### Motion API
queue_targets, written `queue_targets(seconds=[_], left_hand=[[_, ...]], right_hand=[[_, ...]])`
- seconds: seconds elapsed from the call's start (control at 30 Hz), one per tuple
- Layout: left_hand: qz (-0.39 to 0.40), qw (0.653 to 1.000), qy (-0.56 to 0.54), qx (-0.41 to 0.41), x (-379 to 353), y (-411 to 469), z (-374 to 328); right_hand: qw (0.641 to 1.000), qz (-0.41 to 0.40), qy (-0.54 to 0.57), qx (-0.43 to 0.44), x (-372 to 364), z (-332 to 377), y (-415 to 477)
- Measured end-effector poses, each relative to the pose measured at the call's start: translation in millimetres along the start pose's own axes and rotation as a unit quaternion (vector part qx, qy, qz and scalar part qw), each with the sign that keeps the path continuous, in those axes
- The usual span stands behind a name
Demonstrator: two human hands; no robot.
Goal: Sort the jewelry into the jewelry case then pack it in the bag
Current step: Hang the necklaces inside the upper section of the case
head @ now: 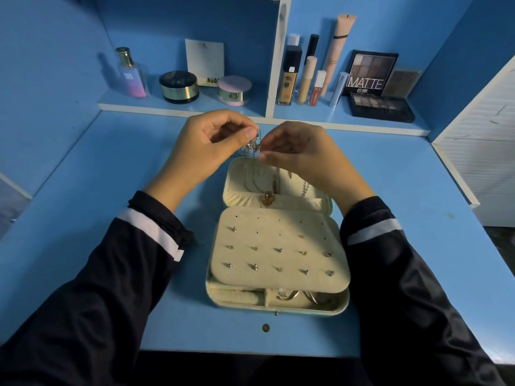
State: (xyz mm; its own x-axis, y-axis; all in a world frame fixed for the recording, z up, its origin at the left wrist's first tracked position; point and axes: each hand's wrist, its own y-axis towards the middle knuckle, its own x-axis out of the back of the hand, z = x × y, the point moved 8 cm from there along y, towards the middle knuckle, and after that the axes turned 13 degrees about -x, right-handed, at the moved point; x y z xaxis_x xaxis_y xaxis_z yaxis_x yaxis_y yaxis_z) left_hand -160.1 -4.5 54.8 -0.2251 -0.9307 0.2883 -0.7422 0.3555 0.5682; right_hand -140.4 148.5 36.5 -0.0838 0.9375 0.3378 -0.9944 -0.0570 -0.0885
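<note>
On the shelf at the far left a perfume bottle (131, 73) is seen, with a black round jar (179, 86), a white card (204, 62) and a pink compact (234, 90) beside it. Above the blue worktop (111, 190) the left hand (206, 143) is raised, its grip closed by thumb and forefinger on a small glittering jewelry piece (252, 146). The same piece is pinched from the other side by the right hand (301, 154), so it is held in the air just over the far edge of the open jewelry case (207, 285). The case is laid flat on the worktop between the two dark sleeves. In its lid a gold pendant (267, 199) and chains are hung, and stud earrings are set in rows across its cream earring panel (278, 246). Rings are seen in the near compartment. Further right, on the shelf, cosmetic tubes and a foundation bottle (289, 76) are stood upright, followed by an eyeshadow palette (370, 73) marked MATTE.
</note>
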Motion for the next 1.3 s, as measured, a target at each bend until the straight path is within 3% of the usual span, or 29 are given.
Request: queue_targets(seconds=[0.33, 0.53, 0.8, 1.0, 1.3], left_hand=[[-0.004, 1.000, 0.004, -0.020, 1.1, 0.7, -0.7], [0.018, 1.000, 0.011, 0.002, 2.5, 0.1, 7.0], [0.086, 0.982, 0.167, 0.005, 1.6, -6.4, 22.4], [0.139, 0.963, 0.228, -0.033, -12.9, -7.4, 22.6], [0.170, 0.939, 0.286, -0.085, -20.3, -5.6, 23.6]], right_hand=[[0.996, -0.008, 0.082, 0.037, -9.3, 6.5, -1.3], [0.997, -0.013, 0.071, 0.032, -0.7, 1.3, -0.6], [0.997, -0.041, -0.068, 0.017, 7.6, -11.3, 3.2], [0.971, -0.075, -0.225, 0.036, 5.5, -9.2, -1.1], [0.936, -0.097, -0.322, 0.104, 0.1, -8.2, 1.2]])
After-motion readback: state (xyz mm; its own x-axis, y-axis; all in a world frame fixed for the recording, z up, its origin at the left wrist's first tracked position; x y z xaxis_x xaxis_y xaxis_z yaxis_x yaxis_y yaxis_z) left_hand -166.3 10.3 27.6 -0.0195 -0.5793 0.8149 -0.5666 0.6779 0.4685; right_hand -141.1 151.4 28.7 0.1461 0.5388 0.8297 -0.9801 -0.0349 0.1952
